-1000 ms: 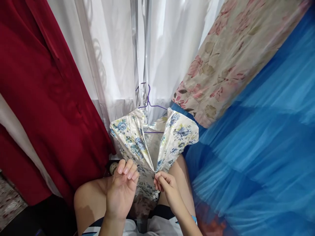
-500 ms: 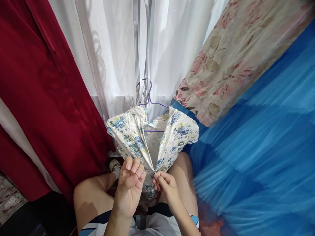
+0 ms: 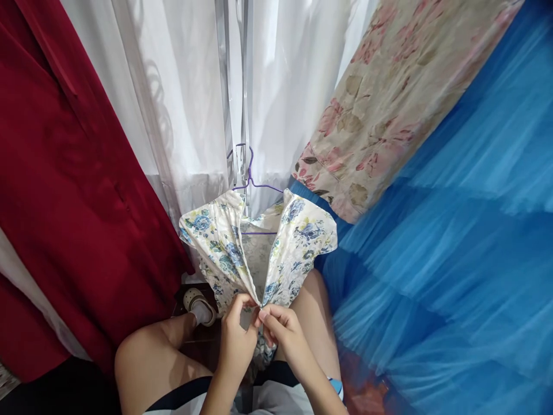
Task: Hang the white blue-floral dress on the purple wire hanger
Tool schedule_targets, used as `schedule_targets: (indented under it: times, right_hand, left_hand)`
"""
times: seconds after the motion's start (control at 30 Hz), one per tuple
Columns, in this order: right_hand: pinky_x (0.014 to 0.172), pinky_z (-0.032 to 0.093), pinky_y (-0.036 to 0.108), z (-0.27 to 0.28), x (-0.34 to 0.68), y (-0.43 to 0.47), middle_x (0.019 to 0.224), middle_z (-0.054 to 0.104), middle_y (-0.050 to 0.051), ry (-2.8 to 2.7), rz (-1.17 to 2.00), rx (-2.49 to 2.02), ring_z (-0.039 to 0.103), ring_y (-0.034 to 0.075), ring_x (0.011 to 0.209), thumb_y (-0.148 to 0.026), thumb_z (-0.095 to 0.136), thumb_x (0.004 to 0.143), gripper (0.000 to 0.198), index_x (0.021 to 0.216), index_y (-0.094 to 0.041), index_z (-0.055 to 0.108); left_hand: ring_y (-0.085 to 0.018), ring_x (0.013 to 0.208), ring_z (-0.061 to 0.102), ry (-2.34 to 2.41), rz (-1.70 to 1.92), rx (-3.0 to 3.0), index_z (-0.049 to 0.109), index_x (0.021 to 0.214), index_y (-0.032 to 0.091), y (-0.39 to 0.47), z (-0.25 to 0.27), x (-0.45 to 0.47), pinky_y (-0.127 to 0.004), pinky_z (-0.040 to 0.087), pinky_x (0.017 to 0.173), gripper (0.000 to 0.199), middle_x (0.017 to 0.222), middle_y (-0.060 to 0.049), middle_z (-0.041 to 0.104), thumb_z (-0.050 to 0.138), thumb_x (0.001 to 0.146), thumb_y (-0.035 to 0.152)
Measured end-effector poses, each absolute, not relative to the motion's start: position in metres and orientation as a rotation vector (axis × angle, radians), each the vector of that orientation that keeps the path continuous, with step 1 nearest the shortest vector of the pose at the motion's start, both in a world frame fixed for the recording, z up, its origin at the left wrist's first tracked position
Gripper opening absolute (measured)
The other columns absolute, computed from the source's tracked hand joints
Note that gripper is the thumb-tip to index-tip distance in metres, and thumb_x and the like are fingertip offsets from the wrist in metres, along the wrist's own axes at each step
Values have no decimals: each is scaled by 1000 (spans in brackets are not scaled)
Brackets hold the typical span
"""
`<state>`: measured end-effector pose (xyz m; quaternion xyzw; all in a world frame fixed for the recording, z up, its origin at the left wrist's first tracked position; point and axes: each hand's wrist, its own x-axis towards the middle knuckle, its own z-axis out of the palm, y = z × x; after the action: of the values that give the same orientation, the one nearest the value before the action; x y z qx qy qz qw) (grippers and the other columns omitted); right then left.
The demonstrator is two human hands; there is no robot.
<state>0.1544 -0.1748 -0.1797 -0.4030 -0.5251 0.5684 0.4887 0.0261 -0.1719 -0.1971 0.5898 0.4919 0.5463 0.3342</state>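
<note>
A white dress [image 3: 302,230] with blue flowers hangs on a purple wire hanger [image 3: 250,177] in front of me. Its front is parted in a V, and a zipper [image 3: 261,307] sits at the bottom point of that opening. My right hand [image 3: 280,325] pinches the zipper pull, thumb against bent fingers. Just to the left, my left hand [image 3: 239,325] grips the fabric edge beside the zipper, its fingertips partly behind the cloth. The lower part of the dress hangs between my knees, mostly covered by my hands.
Long red cloth [image 3: 95,190] hangs at the left, and white curtains [image 3: 185,86] are behind the hanger. To the right are a beige floral garment [image 3: 358,115] and blue tulle [image 3: 440,259]. A foot in a clog [image 3: 201,305] shows at lower left.
My left hand, raised with curled fingers before, has come down onto the fabric beside the zipper. My right hand keeps its pinch. The whole view has shifted slightly.
</note>
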Motion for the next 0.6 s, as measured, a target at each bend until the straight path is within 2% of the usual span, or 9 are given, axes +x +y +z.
schedule_targets:
  times: [0.2,0.3,0.37,0.6]
  right_hand:
    - [44,21,23,-173,152,-174,41,45,-6,-1329,1447,-974,36,8,38,-47,62,84,36,69,-15,65]
    - [44,17,24,-164,154,-174,38,43,-7,-1341,1491,-968,32,8,35,-45,63,83,34,69,-15,66]
    - [44,16,24,-153,158,-167,37,43,-6,-1341,1492,-962,30,7,35,-45,61,84,35,71,-14,68]
    - [44,17,25,-60,167,-80,40,47,-4,-1415,1213,-892,30,7,38,-39,62,82,30,71,-13,72]
  left_hand:
    - [-22,99,62,1206,1415,1578,57,104,22,-177,-197,31,-31,47,88,22,103,-6,66,53,84,14]
    - [-20,87,62,1261,1453,1600,56,91,21,-177,-198,30,-29,47,81,9,88,-4,65,51,86,15]
    - [-19,79,60,1273,1473,1661,54,80,21,-177,-199,30,-28,46,76,9,79,-3,61,51,88,17]
    - [-17,70,58,1347,1302,1852,53,77,21,-183,-190,34,-25,43,63,15,81,-4,58,48,90,15]
